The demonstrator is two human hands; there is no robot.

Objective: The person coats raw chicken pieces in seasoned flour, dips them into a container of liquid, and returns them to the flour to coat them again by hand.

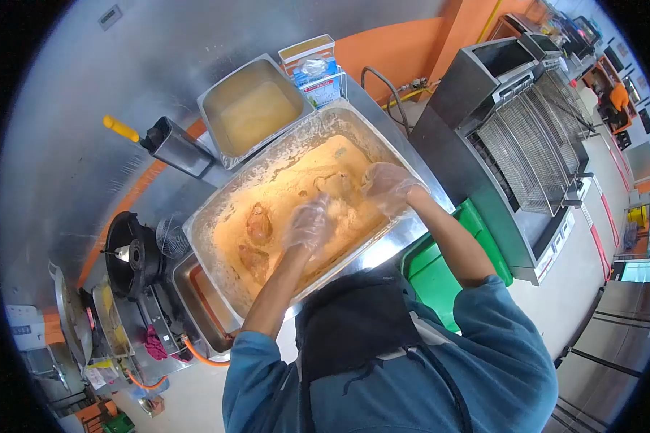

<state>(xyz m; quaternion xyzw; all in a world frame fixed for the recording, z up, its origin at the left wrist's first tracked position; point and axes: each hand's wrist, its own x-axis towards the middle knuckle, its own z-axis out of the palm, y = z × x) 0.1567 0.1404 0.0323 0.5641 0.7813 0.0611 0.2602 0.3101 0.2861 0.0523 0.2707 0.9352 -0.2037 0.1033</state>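
A large metal pan (pixel 196 225) holds orange-tinted breading flour (pixel 296 189). Both my hands wear clear plastic gloves and are over this pan. My left hand (pixel 309 226) is down at the flour near the middle, its fingers smeared by motion. Toward the pan's right side is my right hand (pixel 388 187), bent at the wrist, its fingertips blurred. Between the hands lies a flour-covered lump (pixel 332 186), apparently a piece of meat. Two reddish-brown meat pieces, one upper (pixel 258 224) and one lower (pixel 254 260), rest in the flour left of my left hand.
Behind the pan stands a deep metal container (pixel 256 108) with pale contents. A metal holder (pixel 183 148) with a yellow-handled tool is at the back left. A green bin (pixel 435 289) sits below on the right, near a fryer with wire baskets (pixel 531 141).
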